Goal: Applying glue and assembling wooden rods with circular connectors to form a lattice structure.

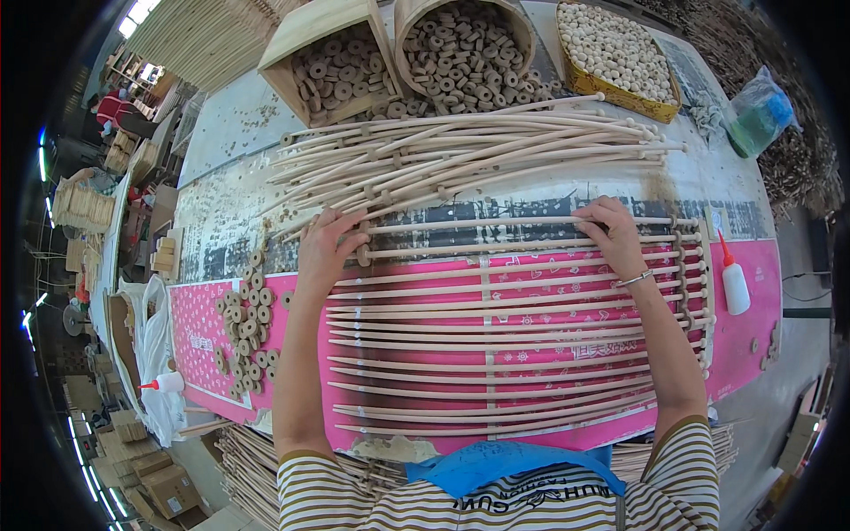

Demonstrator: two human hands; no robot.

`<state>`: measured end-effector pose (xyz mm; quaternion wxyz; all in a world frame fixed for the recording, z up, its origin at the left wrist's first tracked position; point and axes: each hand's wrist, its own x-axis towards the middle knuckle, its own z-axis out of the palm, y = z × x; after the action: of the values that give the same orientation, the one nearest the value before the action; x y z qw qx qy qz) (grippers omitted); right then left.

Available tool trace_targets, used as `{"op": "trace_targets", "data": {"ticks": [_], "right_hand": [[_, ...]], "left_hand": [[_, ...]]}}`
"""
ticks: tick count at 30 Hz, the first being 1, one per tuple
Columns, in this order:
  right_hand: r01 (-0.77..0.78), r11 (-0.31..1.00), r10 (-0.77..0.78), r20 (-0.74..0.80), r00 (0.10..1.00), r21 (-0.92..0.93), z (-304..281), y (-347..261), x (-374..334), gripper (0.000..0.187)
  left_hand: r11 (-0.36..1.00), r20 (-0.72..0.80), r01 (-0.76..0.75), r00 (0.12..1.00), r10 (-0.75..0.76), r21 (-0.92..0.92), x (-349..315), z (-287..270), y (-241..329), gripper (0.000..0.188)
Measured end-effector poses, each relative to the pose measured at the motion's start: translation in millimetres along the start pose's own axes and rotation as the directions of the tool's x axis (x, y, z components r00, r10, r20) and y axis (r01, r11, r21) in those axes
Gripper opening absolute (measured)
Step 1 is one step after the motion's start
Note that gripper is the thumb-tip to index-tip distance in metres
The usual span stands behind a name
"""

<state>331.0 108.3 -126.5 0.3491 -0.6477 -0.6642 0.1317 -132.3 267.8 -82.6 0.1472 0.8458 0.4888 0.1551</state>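
A thin pale wooden rod (469, 225) lies across the far end of a row of similar rods (496, 310). My left hand (329, 250) pinches its left end between thumb and fingers, beside a wooden ring (363, 254). Toward the other end, my right hand (613, 232) grips the same rod between thumb and forefinger. Beyond my right hand, a column of wooden rings (683, 274) sits along the rods, whose right ends carry small round knobs. Loose wooden discs with holes (250, 310) lie in a heap left of my left forearm.
Behind the hands lies a pile of rods (443, 150). A wooden box (323, 19) and round tub (400, 35) hold discs; a yellow tray (580, 81) holds beads. White red-tipped bottles (736, 288) stand right and lie left. Pink sheeting (744, 350) covers the near table.
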Motion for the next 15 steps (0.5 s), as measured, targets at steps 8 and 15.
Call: {"op": "trace_targets", "data": {"ticks": [8, 15], "right_hand": [[0.044, 0.999, -0.039, -0.129, 0.991, 0.031, -12.0, -22.1, -5.0, 0.026], [0.058, 0.998, -0.060, -0.092, 0.994, -0.029, -17.3, -40.1, -20.8, 0.023]], "left_hand": [[0.987, -0.123, 0.116, 0.984, -0.129, -0.111, -54.8, -33.4, -32.4, 0.035], [0.951, -0.021, 0.287, 0.956, -0.291, -0.112, -90.9, -41.7, -25.9, 0.033]]}}
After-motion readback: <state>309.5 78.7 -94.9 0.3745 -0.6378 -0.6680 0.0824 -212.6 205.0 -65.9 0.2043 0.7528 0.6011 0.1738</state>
